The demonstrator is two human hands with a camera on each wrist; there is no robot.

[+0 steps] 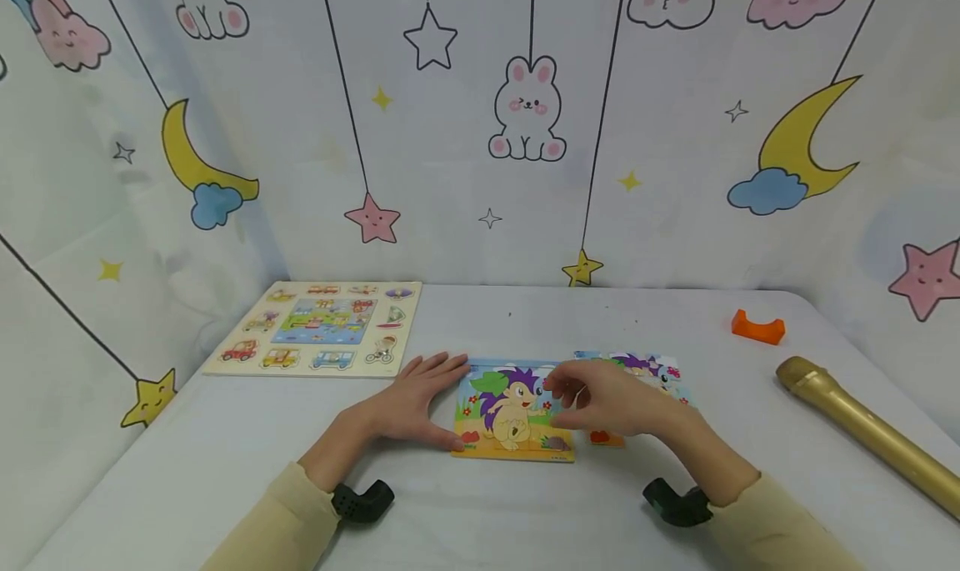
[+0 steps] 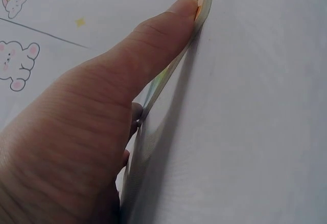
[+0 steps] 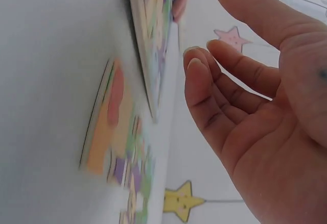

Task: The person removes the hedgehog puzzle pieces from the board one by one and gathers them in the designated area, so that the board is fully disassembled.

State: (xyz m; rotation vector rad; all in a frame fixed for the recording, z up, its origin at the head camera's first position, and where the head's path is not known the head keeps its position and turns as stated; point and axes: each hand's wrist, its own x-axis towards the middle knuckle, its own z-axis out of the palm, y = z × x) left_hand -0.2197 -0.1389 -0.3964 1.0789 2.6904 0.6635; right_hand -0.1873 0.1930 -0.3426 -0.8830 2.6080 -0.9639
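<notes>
A hedgehog picture puzzle lies flat on the table in front of me. At its left side rests my left hand, fingers spread fairly straight and the thumb on the near-left corner; the left wrist view shows the thumb on the board's edge. Over the right edge hovers my right hand, its fingers loosely bent. The right wrist view shows nothing in that hand. Loose puzzle pieces with similar pictures lie to the right of the puzzle, partly hidden under the right hand and forearm.
A cream vehicle puzzle board lies at the back left. An orange curved block sits at the back right, with a long gold tube-shaped object nearer along the right side. A printed white curtain hangs behind the table.
</notes>
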